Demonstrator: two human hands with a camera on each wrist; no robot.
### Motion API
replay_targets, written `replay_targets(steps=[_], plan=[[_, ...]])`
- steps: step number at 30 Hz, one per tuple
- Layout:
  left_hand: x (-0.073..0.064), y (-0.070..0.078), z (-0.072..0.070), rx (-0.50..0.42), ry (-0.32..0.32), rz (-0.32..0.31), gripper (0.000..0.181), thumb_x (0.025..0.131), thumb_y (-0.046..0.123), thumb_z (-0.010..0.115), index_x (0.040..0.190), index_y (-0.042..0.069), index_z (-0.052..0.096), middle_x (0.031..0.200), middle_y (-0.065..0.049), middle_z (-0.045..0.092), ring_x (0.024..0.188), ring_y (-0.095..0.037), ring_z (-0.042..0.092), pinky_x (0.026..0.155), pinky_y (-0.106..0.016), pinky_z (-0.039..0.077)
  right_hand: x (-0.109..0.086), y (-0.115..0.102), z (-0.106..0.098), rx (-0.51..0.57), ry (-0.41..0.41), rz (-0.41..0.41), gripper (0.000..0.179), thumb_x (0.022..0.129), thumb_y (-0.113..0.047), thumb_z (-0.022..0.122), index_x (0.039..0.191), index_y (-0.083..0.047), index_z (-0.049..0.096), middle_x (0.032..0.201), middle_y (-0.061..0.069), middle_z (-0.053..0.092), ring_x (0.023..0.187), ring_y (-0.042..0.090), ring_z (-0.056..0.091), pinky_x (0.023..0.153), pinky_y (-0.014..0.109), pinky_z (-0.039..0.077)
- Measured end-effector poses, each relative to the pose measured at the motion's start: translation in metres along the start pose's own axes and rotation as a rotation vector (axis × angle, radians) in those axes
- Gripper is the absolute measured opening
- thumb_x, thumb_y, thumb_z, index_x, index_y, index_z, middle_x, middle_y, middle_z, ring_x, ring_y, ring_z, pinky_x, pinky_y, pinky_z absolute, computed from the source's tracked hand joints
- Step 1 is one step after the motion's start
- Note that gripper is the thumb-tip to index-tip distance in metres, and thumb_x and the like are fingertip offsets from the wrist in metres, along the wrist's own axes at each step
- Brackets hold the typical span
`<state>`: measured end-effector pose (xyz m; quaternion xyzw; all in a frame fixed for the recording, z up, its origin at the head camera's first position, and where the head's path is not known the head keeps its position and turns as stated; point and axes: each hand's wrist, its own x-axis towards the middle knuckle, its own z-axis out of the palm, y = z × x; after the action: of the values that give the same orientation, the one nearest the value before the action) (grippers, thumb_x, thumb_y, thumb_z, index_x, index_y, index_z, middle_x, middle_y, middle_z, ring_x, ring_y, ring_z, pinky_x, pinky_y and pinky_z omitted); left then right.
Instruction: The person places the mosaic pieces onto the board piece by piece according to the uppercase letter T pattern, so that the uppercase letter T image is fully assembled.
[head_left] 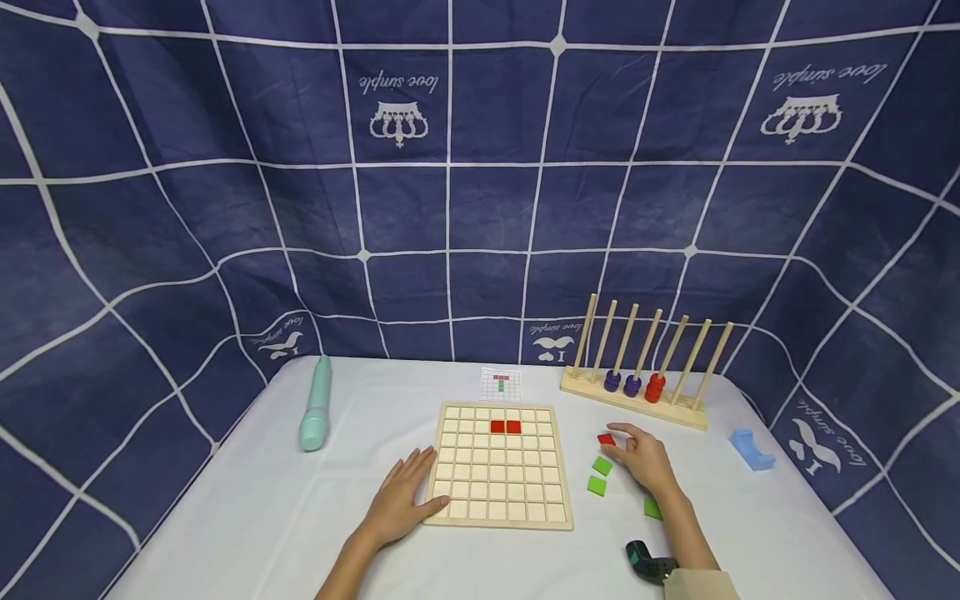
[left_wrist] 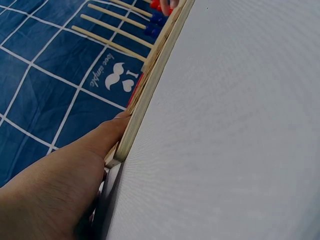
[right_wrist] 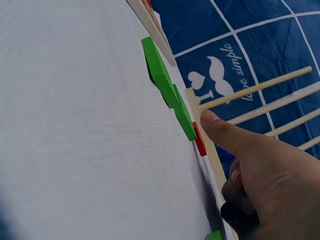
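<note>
A wooden grid board [head_left: 498,476] lies on the table with two red square tiles [head_left: 506,427] side by side in its upper part. My left hand [head_left: 397,506] rests at the board's left edge, fingers extended and thumb over the near-left corner. Right of the board, my right hand [head_left: 641,458] reaches over a loose red tile [head_left: 604,439], thumb and index finger apart on either side of it. In the right wrist view, this red tile [right_wrist: 199,140] lies flat beside two green tiles [right_wrist: 159,70]. Another green tile [head_left: 653,508] sits partly under the right forearm.
Behind the board lies a card [head_left: 501,385] with a red and green T pattern. A wooden peg rack [head_left: 637,402] with purple and red beads stands back right. A blue block [head_left: 752,450], a dark curved object [head_left: 647,563] and a teal cylinder [head_left: 316,406] are also on the table.
</note>
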<state>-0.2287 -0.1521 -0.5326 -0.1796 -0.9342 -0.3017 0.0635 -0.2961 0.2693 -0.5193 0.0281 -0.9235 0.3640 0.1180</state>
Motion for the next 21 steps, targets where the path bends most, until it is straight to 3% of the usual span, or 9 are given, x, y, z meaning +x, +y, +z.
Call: replay_targets(steps=[16, 21], plan=[[0.0008, -0.0005, -0.0004, 0.019, 0.009, 0.001, 0.082, 0.082, 0.056, 0.059, 0.142, 0.006, 0.034, 0.146, -0.01, 0.032, 0.137, -0.029, 0.021, 0.111, -0.048, 0.011, 0.0002, 0.0044, 0.0026, -0.098, -0.042, -0.009, 0.042, 0.077, -0.029, 0.075, 0.112, -0.008, 0.065, 0.052, -0.002, 0.039, 0.049, 0.013, 0.034, 0.045, 0.026, 0.026], [0.001, -0.0007, 0.0003, 0.024, 0.007, 0.005, 0.083, 0.082, 0.056, 0.058, 0.142, 0.005, 0.034, 0.146, -0.011, 0.033, 0.137, -0.03, 0.022, 0.11, -0.049, 0.011, 0.0001, 0.005, 0.002, -0.106, -0.034, -0.009, 0.035, 0.077, -0.028, 0.075, 0.105, -0.007, 0.066, 0.053, -0.002, 0.039, 0.05, 0.013, 0.035, 0.046, 0.026, 0.027]])
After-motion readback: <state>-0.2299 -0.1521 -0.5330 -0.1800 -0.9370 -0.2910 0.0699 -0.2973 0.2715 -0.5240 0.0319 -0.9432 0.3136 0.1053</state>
